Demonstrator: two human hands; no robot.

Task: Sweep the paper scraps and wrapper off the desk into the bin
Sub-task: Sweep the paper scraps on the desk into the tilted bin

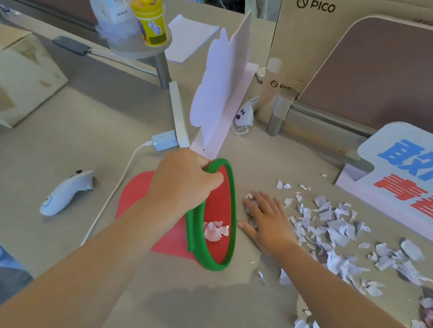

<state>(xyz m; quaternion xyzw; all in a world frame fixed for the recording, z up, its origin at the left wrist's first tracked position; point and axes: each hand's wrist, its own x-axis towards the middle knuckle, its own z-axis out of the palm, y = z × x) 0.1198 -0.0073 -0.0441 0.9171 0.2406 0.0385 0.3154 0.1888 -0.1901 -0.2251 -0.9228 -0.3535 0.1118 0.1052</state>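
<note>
Red plastic bin with the green rim (214, 216) is tipped on its side near the front edge of the beige surface (81, 139), your left hand (182, 181) curled tight over its top rim. A few crumpled white scraps (214, 231) lie inside already, so you're barely started. Your right hand (265, 220) lies flat, fingers (255, 202) spread, pushing scraps toward the mouth. Most of the torn white paper scraps (340, 227) sit behind it, towards the right edge. The wrapper? Can't pick it out for certain.
</note>
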